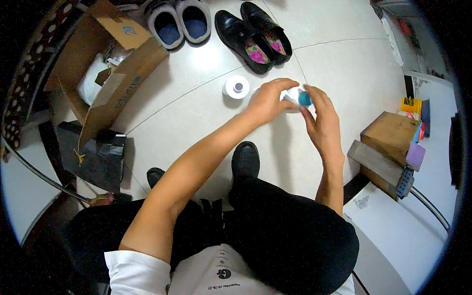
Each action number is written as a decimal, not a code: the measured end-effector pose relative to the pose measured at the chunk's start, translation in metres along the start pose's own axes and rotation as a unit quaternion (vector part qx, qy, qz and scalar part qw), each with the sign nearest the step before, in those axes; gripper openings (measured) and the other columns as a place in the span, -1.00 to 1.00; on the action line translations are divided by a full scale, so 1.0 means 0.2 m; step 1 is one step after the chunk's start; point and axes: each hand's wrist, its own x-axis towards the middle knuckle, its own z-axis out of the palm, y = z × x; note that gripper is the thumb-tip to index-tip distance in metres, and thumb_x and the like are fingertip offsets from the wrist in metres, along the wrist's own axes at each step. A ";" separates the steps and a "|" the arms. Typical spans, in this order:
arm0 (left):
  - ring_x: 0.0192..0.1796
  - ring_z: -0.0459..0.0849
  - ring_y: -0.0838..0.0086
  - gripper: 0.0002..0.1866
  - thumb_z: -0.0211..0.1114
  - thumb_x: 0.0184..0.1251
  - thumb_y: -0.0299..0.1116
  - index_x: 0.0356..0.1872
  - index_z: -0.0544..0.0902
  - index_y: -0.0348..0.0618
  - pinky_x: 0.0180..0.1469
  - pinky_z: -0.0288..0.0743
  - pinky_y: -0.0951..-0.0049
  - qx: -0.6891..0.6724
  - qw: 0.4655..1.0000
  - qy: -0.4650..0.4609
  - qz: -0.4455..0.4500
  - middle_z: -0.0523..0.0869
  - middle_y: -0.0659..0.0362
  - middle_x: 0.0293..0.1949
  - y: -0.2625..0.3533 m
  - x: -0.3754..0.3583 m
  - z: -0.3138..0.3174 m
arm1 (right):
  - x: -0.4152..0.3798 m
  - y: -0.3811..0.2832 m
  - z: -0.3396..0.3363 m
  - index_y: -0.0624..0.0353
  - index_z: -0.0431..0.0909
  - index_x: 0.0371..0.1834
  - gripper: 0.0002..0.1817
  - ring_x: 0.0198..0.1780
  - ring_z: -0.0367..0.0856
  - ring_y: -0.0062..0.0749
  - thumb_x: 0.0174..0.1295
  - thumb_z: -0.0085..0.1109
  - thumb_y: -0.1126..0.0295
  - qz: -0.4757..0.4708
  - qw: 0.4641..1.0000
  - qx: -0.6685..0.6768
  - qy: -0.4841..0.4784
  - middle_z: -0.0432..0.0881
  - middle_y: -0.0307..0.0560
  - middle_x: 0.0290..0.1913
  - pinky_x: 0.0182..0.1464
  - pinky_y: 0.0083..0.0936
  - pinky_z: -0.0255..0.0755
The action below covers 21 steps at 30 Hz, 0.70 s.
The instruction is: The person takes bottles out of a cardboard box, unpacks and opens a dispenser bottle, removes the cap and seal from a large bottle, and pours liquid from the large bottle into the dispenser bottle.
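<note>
My left hand [268, 101] is closed around a white bottle [292, 95], which is tilted with its top pointing to the right. At that end is a teal cap [305, 98]. My right hand [324, 115] has its thumb and fingers closed about the cap from the right. Much of the bottle is hidden behind my left hand. Just left of my hands, a second white bottle [236, 87] stands upright on the tiled floor, a grey round piece showing at its top.
Black shoes [253, 37] and grey slippers [180, 24] lie beyond my hands. An open cardboard box [115, 81] stands at left, above a dark flat box [91, 157]. On the right are a brown box [393, 132] and a purple brush [416, 156]. My own black shoe [246, 160] is below.
</note>
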 end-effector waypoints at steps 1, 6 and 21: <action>0.40 0.69 0.09 -0.36 0.64 0.18 -0.34 0.33 0.70 -0.20 0.46 0.52 0.17 0.007 1.000 0.004 -0.002 0.72 -0.02 0.37 0.02 -0.01 0.00 | 0.01 -0.02 0.00 0.17 0.62 0.37 -0.56 0.25 0.71 0.03 0.47 0.34 0.33 0.014 0.999 0.040 0.014 0.67 0.12 0.33 0.19 -0.16 0.67; 0.42 0.66 0.06 -0.37 0.62 0.18 -0.38 0.33 0.69 -0.20 0.48 0.50 0.19 -0.006 1.000 0.007 -0.006 0.69 -0.02 0.40 0.03 -0.02 0.01 | 0.30 0.09 0.02 0.28 0.71 0.23 -0.65 0.07 0.81 0.10 0.52 0.27 0.31 0.008 0.991 0.129 0.041 0.77 0.22 0.14 0.06 -0.15 0.68; 0.36 0.68 -0.02 -0.40 0.61 0.17 -0.43 0.29 0.69 -0.23 0.43 0.53 0.13 -0.022 1.000 -0.003 -0.018 0.69 -0.01 0.38 0.07 -0.02 -0.01 | 1.22 0.30 0.80 0.33 0.77 -0.22 -0.71 -0.08 0.81 0.27 0.34 0.34 0.26 -0.024 0.994 -0.063 -0.092 0.80 0.36 -0.16 0.05 0.03 0.70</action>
